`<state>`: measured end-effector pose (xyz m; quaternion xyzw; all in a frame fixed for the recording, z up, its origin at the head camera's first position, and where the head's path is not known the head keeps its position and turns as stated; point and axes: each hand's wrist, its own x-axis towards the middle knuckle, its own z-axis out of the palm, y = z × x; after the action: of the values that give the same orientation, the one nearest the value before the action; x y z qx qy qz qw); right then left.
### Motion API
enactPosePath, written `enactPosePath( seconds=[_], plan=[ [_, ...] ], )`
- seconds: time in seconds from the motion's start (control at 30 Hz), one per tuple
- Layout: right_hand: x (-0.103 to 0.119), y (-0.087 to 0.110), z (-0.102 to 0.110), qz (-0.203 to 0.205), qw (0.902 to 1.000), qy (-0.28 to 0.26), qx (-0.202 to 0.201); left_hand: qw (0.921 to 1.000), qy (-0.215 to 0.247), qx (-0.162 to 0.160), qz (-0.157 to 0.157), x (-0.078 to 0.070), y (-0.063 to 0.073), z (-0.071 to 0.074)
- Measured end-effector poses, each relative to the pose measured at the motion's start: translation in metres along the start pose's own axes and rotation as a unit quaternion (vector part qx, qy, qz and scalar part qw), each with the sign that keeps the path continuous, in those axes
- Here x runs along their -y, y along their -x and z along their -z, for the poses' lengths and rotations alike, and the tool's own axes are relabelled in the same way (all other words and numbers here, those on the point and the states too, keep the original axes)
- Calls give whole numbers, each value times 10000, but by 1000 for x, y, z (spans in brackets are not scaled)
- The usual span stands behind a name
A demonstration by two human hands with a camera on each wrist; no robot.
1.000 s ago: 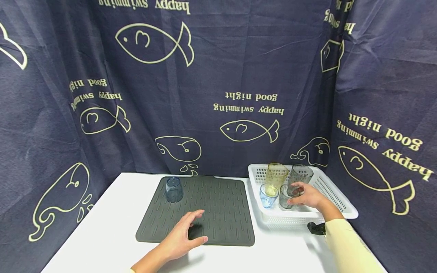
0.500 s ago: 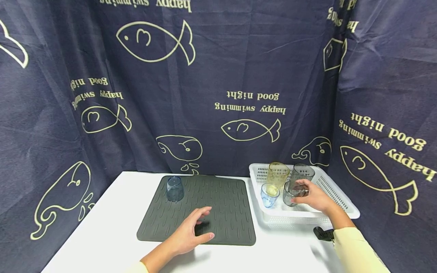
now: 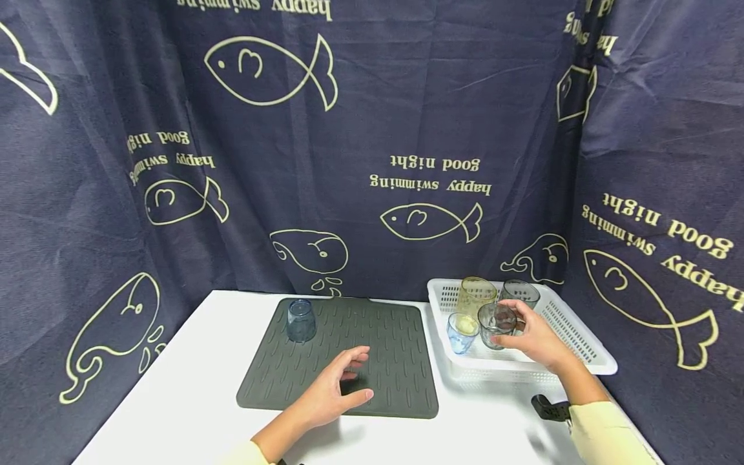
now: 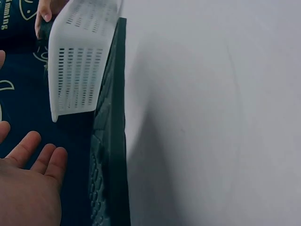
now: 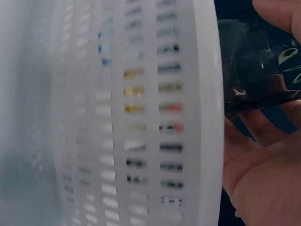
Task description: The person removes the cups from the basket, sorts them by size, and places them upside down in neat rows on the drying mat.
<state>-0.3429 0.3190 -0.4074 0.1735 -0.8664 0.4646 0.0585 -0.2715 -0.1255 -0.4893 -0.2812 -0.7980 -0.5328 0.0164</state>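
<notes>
My right hand (image 3: pixel 537 339) grips a grey glass tumbler (image 3: pixel 491 329), thumb on the near side and fingers round the far side. The tumbler is mouth-up inside the white basket (image 3: pixel 581 349); in the right wrist view the dark tumbler (image 5: pixel 249 61) shows above the basket's rim. Beside it in the basket are a small light-blue glass (image 3: pixel 461 339), a yellow-tinted glass (image 3: pixel 473 294) and another grey glass (image 3: pixel 526 292). My left hand (image 3: pixel 328 394) hovers over the front of the dark ribbed mat (image 3: pixel 383 361), fingers loosely spread and holding nothing.
A blue glass (image 3: pixel 301 323) stands upside down at the mat's back left. The mat lies on a white table (image 3: pixel 192 361), left of the basket. Dark curtains (image 3: pixel 360 129) with fish prints rise behind and at both sides.
My right hand has closed round the grey tumbler and raised it slightly, so more of its rim shows. My left hand has drifted a little right over the mat.
</notes>
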Motion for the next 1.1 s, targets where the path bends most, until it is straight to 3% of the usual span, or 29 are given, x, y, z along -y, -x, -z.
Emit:
enactPosePath(
  seconds=[0.27, 0.53, 0.87, 1.1],
  plan=[
    [18, 8, -18, 447, 9983, -52, -384, 9997, 208, 100, -36, -10, -5, -3],
    [30, 13, -35, 627, 9963, -239, -542, 9995, 278, 35, -143, -12, -8, -7],
    [46, 19, -53, 800, 9947, -394, -516, 9984, 491, 46, -275, -22, -14, -13],
    [55, 25, -71, 866, 9940, -637, -207, 9952, 899, 268, -270, -25, -16, -20]
  ],
)
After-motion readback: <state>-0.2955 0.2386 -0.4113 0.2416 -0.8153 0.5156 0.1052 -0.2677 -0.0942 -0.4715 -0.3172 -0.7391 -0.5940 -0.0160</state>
